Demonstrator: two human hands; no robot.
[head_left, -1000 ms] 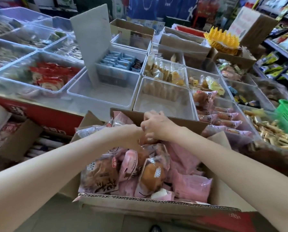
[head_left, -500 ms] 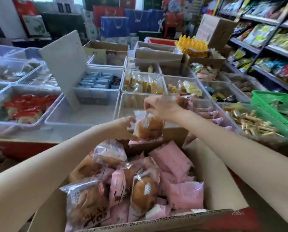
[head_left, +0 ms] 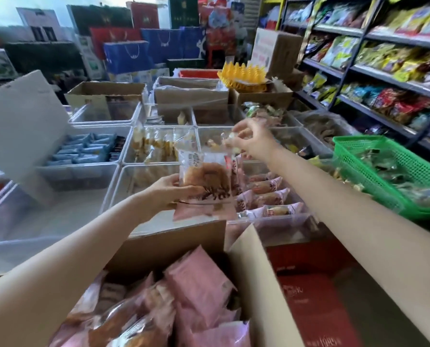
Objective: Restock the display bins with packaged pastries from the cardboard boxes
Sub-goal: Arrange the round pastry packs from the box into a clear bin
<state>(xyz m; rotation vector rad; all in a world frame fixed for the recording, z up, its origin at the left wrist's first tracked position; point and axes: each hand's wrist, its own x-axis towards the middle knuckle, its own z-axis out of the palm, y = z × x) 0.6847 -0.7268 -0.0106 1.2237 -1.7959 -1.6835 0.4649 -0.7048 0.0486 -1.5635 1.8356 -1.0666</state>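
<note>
My left hand (head_left: 167,194) grips a clear-and-pink packaged pastry (head_left: 205,180) by its left side and holds it upright above the clear display bin (head_left: 279,217). That bin has a row of the same pink-wrapped pastries (head_left: 269,197). My right hand (head_left: 252,141) hovers higher and to the right, apart from the package, fingers loosely curled; a pale blur sits by its fingertips. Below me, the open cardboard box (head_left: 173,246) holds several more pink pastry packs (head_left: 198,284).
Clear bins cover the table: one with blue packets (head_left: 83,149), one with yellow snacks (head_left: 156,146). A white board (head_left: 26,121) leans at the left. A green basket (head_left: 384,171) and stocked shelves (head_left: 384,71) stand at the right. More cardboard boxes (head_left: 191,93) are behind.
The pastry has been lifted out of the box and carried forward over the bin. My right hand has let go of its top and moved up and right; my left hand keeps hold.
</note>
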